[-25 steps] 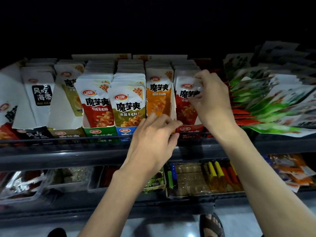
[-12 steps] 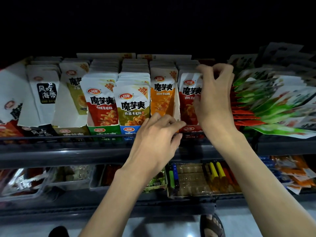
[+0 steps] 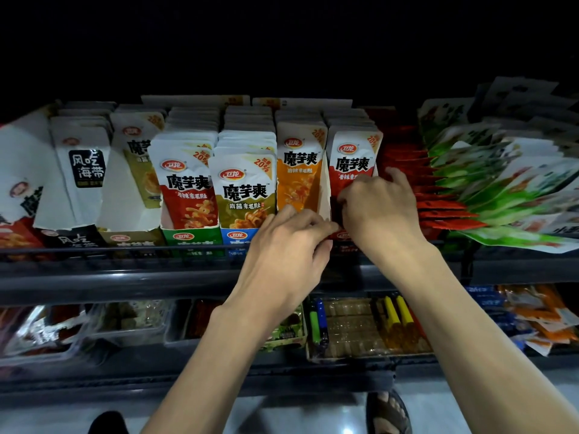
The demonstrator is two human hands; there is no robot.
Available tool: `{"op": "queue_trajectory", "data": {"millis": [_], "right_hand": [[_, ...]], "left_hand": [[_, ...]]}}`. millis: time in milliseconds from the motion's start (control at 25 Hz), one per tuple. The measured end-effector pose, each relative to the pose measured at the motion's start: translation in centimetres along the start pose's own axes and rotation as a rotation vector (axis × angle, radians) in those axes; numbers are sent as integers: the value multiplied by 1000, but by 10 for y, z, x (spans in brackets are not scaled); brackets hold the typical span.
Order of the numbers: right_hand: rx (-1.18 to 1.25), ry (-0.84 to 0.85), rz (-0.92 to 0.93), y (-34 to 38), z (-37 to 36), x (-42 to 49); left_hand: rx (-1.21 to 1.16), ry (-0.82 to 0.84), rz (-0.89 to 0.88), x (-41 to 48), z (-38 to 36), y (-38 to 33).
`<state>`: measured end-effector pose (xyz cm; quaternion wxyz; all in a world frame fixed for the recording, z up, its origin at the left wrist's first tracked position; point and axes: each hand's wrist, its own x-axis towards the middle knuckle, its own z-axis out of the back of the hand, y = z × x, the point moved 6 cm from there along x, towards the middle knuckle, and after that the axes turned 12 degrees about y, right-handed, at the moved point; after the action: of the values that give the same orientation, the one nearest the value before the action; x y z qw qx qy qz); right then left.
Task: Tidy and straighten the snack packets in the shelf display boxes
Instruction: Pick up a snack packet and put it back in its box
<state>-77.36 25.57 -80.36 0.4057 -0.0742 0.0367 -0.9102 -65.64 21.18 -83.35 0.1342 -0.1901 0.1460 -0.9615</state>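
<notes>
Upright rows of white snack packets stand in cardboard display boxes on the upper shelf. My right hand (image 3: 380,208) is low on the front red packet (image 3: 354,158) of the rightmost row, fingers curled over its lower half and the box front. My left hand (image 3: 288,245) is beside it, fingertips curled at the front corner of the cardboard divider (image 3: 326,189) between the orange packet (image 3: 299,177) row and the red row. What the fingertips hold is hidden. To the left stand an olive packet (image 3: 244,198) row and another red packet (image 3: 188,195) row.
A fan of green and red packets (image 3: 501,189) leans out at the right. A dark shelf rail (image 3: 125,277) runs along the front. The lower shelf holds a tray of jelly sticks (image 3: 354,327) and clear tubs (image 3: 131,321). My sandalled foot (image 3: 387,411) is on the floor below.
My right hand has dropped from the top edge of the red packets to their lower front. My left hand has stayed at the box front.
</notes>
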Motion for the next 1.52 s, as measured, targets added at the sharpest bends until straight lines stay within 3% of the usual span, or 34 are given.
{"op": "queue_trajectory", "data": {"millis": [480, 640, 720, 800, 920, 1040, 1160, 1320, 1520], "right_hand": [[49, 38, -4, 0, 3, -4], [222, -259, -3, 1, 36, -19], [430, -390, 102, 7, 53, -28], [611, -438, 252, 20, 66, -33], [674, -463, 402, 48, 75, -36], [567, -435, 453, 82, 72, -38], [412, -437, 481, 114, 69, -38], [334, -374, 486, 142, 56, -32], [554, -381, 469, 141, 56, -30]], "left_hand": [[-2, -8, -25, -5, 5, -2], [-52, -253, -18, -18, 34, 6], [-138, -424, 62, -29, 57, 19], [-272, -555, 193, -41, 73, 37], [-363, -640, 410, -59, 86, 69], [-88, -541, 613, -71, 95, 89], [78, -351, 673, -74, 95, 98], [96, -304, 695, -77, 98, 99], [12, -298, 709, -77, 97, 105]]}}
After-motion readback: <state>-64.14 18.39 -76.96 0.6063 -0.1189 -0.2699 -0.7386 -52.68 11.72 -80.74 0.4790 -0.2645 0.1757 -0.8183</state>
